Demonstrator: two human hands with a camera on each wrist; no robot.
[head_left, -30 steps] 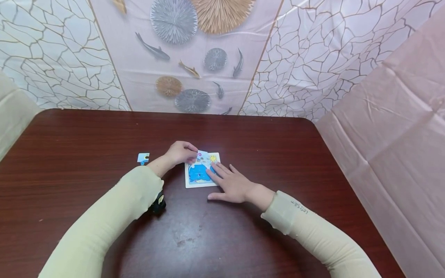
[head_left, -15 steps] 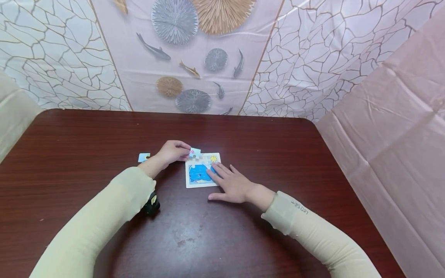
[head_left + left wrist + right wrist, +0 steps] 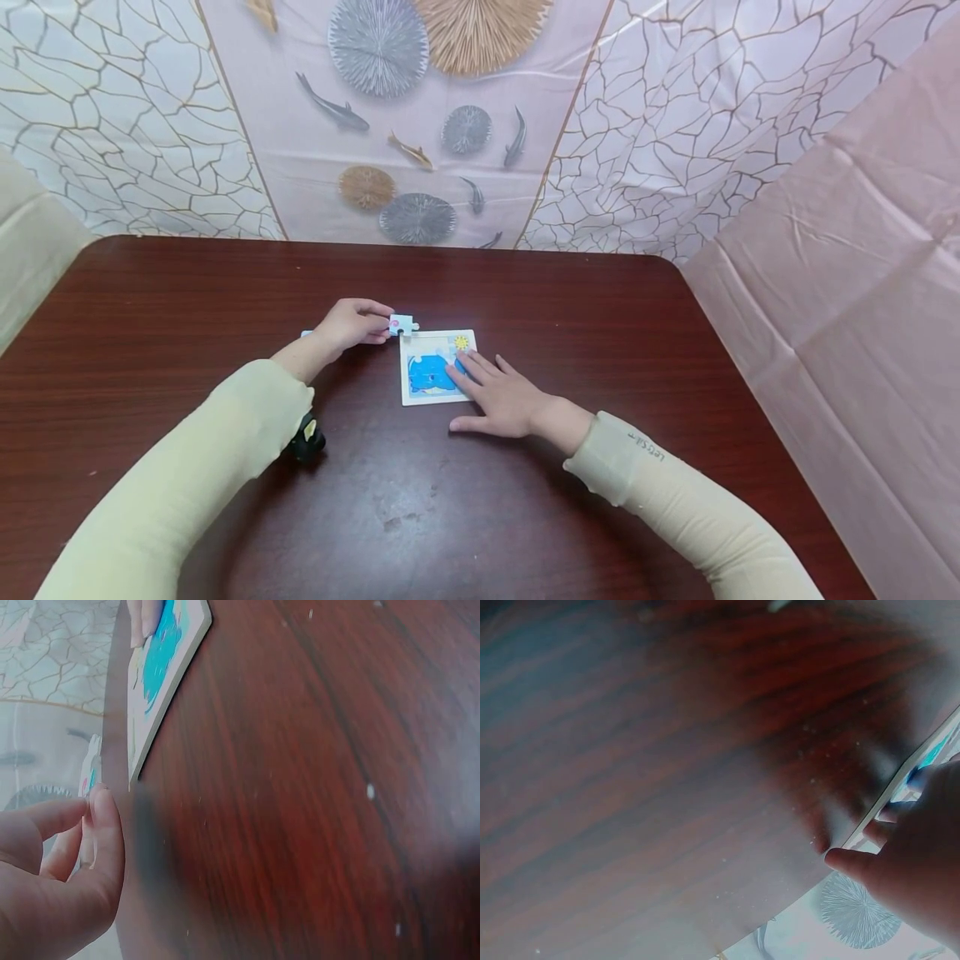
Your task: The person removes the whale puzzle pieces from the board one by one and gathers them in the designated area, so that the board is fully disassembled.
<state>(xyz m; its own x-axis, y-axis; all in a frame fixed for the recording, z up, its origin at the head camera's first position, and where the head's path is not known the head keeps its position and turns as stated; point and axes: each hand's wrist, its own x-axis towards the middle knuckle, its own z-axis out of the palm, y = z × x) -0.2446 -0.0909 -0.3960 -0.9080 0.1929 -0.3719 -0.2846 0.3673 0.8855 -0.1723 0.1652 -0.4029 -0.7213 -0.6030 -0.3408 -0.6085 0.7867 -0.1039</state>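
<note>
My left hand pinches a pale blue jigsaw piece with a pink mark, held just beyond the upper left corner of a puzzle board. In the left wrist view thumb and fingertips close on the piece, seen nearly edge-on. The white-framed board shows a blue animal picture and a yellow sun, with a pale bare strip along its upper left part. My right hand lies with fingers spread over the board's right side, covering part of the picture. Its thumb points left, off the board's lower edge.
Another jigsaw piece lies on the dark wooden table, mostly hidden behind the left wrist. A black device sits under the left sleeve cuff. Patterned cloth hangs behind the table's far edge.
My left hand has lifted the jigsaw piece off the board's upper part and moved it left. The loose piece is now mostly covered by the left wrist. My right hand stays in place.
</note>
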